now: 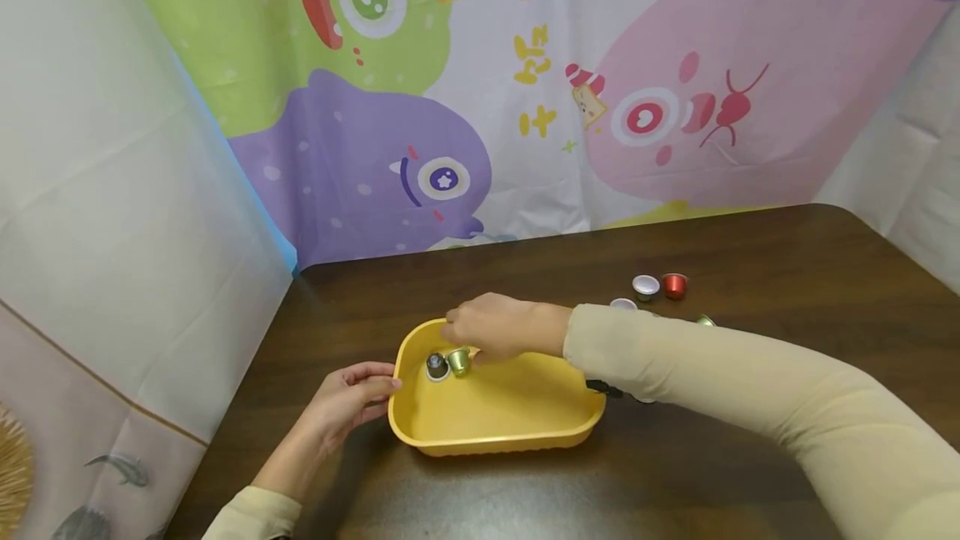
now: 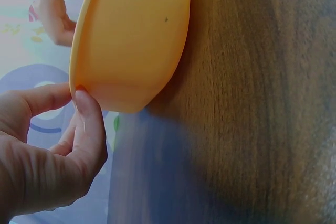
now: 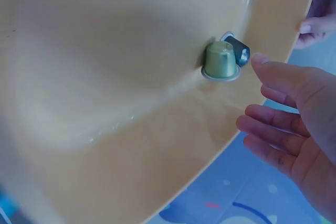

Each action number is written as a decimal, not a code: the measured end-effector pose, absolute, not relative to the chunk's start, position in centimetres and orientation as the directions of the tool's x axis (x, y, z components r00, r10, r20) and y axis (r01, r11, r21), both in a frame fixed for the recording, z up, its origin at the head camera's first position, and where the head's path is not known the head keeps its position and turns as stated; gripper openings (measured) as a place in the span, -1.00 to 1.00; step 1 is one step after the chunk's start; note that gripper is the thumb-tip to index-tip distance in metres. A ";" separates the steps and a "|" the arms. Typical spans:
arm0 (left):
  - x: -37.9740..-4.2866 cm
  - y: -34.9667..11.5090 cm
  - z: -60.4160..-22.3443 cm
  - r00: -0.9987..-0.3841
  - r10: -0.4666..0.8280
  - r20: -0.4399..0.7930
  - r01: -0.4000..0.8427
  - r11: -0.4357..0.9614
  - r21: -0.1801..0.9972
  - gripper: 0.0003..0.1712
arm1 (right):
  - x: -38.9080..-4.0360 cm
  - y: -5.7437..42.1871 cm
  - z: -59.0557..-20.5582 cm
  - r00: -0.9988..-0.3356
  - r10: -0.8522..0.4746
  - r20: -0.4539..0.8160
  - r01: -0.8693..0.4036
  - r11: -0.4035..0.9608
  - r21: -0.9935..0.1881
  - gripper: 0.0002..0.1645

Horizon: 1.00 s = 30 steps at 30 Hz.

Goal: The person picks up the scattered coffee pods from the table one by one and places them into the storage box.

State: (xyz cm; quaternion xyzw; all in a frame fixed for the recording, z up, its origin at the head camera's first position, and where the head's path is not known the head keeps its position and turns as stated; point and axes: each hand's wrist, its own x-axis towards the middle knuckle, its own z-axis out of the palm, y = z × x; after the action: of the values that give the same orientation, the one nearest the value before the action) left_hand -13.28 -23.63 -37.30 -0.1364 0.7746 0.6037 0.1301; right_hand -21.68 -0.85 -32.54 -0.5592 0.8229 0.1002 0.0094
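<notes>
My left hand [image 1: 341, 402] pinches the rim of a yellow tray [image 1: 502, 407] at its left end, with thumb and fingers on either side of the edge in the left wrist view. Two coffee capsules lie in the tray's far left corner, close together: a green-gold capsule [image 3: 220, 60] and a dark capsule [image 3: 242, 53]. Over the far rim hovers my right hand [image 1: 498, 327], its fingers relaxed and apart. In the right wrist view its thumb tip is close to the dark capsule, and nothing is held.
Right of the tray, a red capsule [image 1: 674, 287] and a white-lidded capsule [image 1: 645, 287] lie on the dark wooden table [image 1: 360, 298]. Another white-lidded capsule [image 1: 623, 304] and a gold one [image 1: 705, 320] are partly hidden by the right sleeve [image 1: 690, 357]. A cartoon-printed cloth [image 1: 540, 182] hangs behind.
</notes>
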 end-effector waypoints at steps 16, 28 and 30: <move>-13.2 -23.7 -37.3 -0.926 -0.061 -0.372 -0.376 0.233 0.897 -0.53 | -21.6 4.3 -32.1 -0.347 -0.935 0.067 -0.938 0.348 -0.005 -0.68; -13.2 -23.6 -37.4 -0.927 -0.066 -0.369 -0.375 0.220 0.901 -0.55 | -20.1 7.5 -32.6 -0.338 -0.908 0.249 -0.927 0.366 0.075 -0.66; -13.2 -23.6 -37.4 -0.927 -0.064 -0.371 -0.375 0.222 0.900 -0.55 | -19.8 8.1 -32.8 -0.331 -0.899 0.287 -0.927 0.367 0.080 -0.66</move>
State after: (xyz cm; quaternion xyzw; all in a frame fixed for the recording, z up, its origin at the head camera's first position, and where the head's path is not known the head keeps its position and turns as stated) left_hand -13.17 -23.57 -37.36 -0.1425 0.7711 0.6072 0.1282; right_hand -19.84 8.11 -32.76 -0.5606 0.8143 -0.0491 -0.1425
